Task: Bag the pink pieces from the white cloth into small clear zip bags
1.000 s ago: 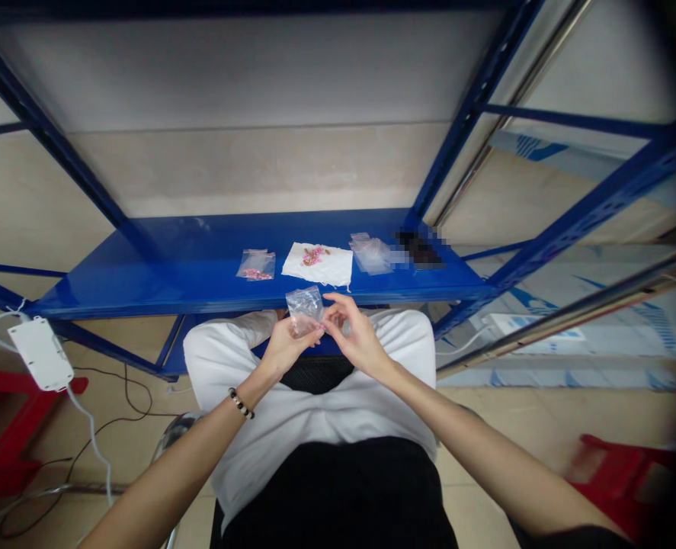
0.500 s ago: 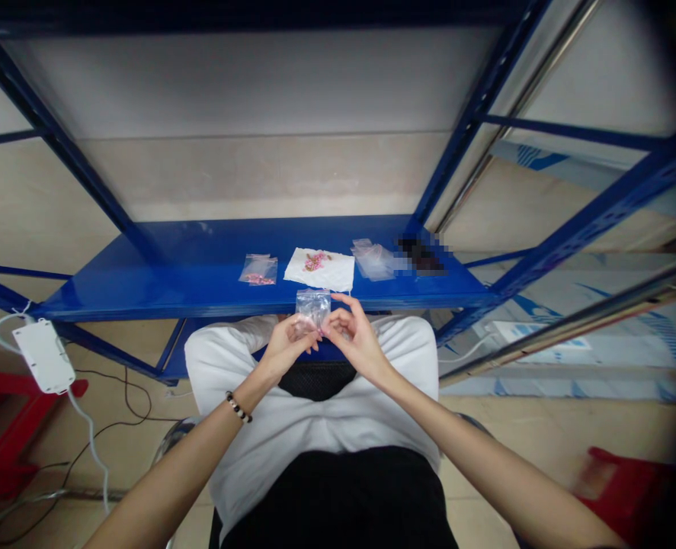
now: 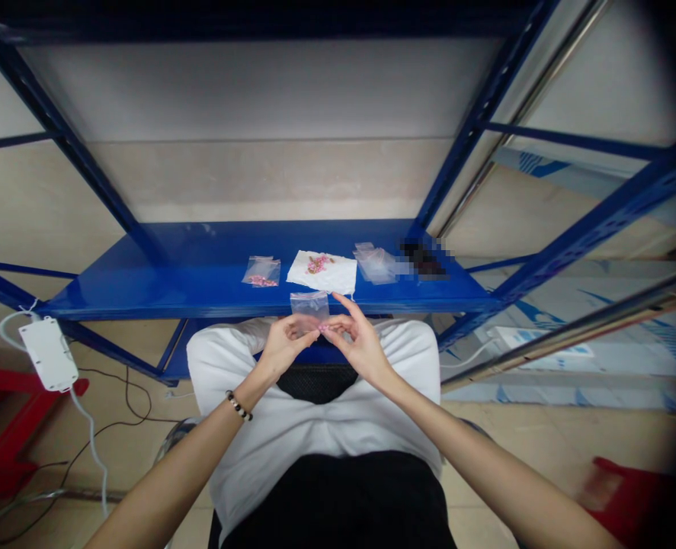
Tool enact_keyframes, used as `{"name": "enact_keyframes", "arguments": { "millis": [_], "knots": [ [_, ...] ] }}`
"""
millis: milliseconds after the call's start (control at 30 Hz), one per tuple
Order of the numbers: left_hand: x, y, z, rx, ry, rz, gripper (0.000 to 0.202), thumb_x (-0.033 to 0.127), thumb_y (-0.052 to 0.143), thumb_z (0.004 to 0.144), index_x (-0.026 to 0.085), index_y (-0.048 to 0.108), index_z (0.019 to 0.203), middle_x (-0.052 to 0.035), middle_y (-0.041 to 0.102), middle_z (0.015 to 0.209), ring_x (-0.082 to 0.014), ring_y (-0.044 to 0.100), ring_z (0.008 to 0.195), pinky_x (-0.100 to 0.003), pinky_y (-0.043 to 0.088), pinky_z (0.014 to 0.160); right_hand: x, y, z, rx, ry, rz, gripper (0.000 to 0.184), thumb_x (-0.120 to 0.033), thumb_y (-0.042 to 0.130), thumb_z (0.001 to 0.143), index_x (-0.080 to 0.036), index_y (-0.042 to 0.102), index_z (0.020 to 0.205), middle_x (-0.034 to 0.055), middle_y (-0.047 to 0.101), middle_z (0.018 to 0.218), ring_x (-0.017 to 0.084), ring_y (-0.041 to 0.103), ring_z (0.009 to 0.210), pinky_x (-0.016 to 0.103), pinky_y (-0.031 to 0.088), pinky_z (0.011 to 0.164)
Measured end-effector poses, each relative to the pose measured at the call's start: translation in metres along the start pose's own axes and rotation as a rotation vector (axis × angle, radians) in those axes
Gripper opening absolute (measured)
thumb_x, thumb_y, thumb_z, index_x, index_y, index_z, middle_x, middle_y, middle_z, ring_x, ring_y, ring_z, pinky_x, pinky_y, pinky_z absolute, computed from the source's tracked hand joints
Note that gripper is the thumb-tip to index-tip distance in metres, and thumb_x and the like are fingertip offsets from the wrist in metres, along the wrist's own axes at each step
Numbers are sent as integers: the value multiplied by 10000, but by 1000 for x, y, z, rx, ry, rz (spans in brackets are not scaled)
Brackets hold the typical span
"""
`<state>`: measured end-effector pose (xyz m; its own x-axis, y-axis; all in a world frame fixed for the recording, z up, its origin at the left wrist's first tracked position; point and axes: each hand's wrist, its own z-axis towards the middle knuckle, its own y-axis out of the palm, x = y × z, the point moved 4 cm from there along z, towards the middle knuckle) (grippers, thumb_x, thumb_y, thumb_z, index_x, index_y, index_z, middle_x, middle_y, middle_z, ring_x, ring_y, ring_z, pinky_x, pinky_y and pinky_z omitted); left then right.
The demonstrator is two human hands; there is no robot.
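By the shelf [image 3: 160, 286] — plastic bag [image 3: 309, 313], upright.

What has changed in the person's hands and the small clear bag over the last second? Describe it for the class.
The clear plastic bag has gone from crumpled and tilted to flatter and squarer, pinched at its lower edge by the left hand. The right hand has opened a little, its fingertips at that edge. The filled bag, white sheet and blue steel shelf stayed as they were.

Clear plastic bag [image 3: 309, 311], glossy blue shelf [image 3: 171, 278], white cloth [image 3: 338, 273] with pink patch, black-and-white beaded bracelet [image 3: 238, 406]
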<state>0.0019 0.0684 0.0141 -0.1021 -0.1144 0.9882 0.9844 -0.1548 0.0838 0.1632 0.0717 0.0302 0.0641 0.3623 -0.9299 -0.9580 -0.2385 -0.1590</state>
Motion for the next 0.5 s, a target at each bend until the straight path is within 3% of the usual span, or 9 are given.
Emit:
{"name": "enact_keyframes", "arguments": {
  "millis": [133, 233, 367, 500],
  "knots": [
    [1, 1, 0, -40, 37, -27, 254, 294, 780, 738, 142, 681, 915, -65, 704, 916, -157, 641, 857, -259, 502, 772, -1, 0, -1, 41, -18, -35, 549, -267, 658, 850, -235, 431, 1350, 3, 666, 832, 147, 597, 695, 301, 498, 717],
    [2, 3, 0, -61, 55, -28, 271, 311, 783, 738, 141, 681, 924, -69, 700, 926, -163, 636, 879, -258, 503, 773, -2, -1, -2, 64, -25, -55, 450, -283, 658, 848, -221, 495, 1263, 10, 677, 824, 152, 603, 707, 295, 490, 712],
    [3, 1, 0, -11, 49, -66, 311, 378, 731, 791, 150, 682, 997, -83, 701, 991, -177, 646, 862, -255, 514, 688, 1, -4, -2, 62, -11, -105, 381, -292, 669, 840, -209, 559, 1195, 36, 721, 855, 168, 633, 738, 304, 485, 723],
    [8, -5, 2, 60, 95, -60, 261, 379, 695, 828, 136, 711, 922, -85, 722, 945, -180, 658, 881, -283, 517, 804, 10, -4, 0, -9, 38, -138, 313, -313, 721, 791, -190, 641, 1068, 42, 742, 819, 188, 658, 737, 333, 494, 744]
  ]
}}
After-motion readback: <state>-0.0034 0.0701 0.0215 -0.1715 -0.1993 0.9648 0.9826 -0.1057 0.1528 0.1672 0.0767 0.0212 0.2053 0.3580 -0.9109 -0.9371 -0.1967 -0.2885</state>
